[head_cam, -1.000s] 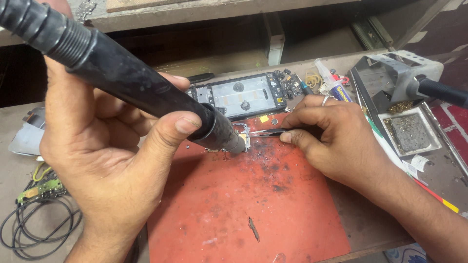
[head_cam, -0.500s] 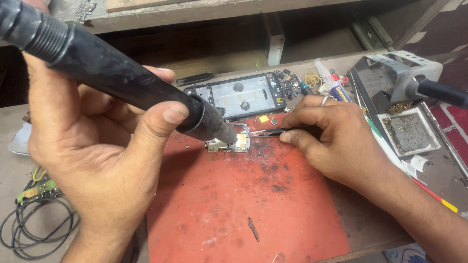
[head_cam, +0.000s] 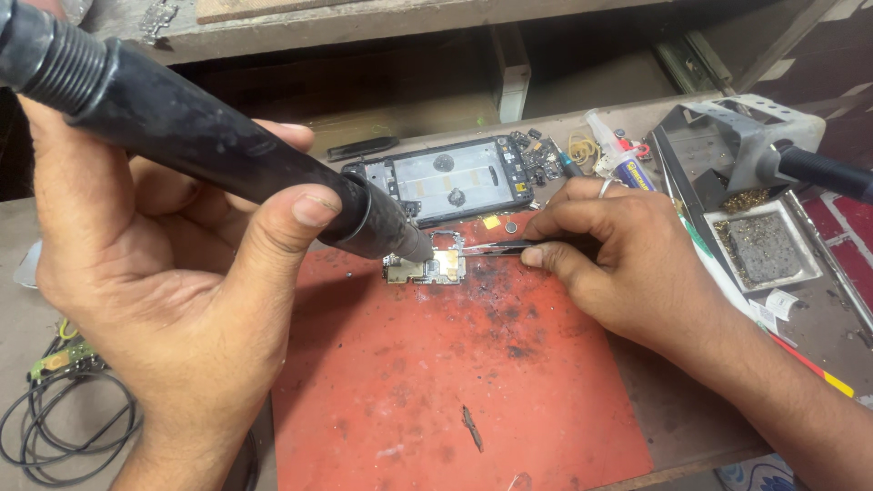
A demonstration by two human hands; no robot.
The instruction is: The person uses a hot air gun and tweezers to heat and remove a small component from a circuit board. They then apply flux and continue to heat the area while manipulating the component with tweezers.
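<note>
My left hand [head_cam: 173, 300] grips a black hot-air wand [head_cam: 209, 150], its metal nozzle pointing down at a small circuit board [head_cam: 426, 268] lying on a scorched red mat [head_cam: 455, 391]. My right hand [head_cam: 618, 255] pinches thin metal tweezers [head_cam: 496, 247] whose tips reach the board's right edge from the right. The nozzle tip sits just above the board's upper left part.
An opened phone frame [head_cam: 446, 177] lies behind the mat. At the right stand a soldering-iron holder [head_cam: 746, 136] with a sponge tray [head_cam: 764, 247], a small tube [head_cam: 618, 159] and loose parts. Coiled black wires [head_cam: 64, 427] lie at the left.
My left hand and the wand have shifted slightly left and up, and the board's bright spot under the nozzle has dimmed. My right hand with the tweezers stays in place.
</note>
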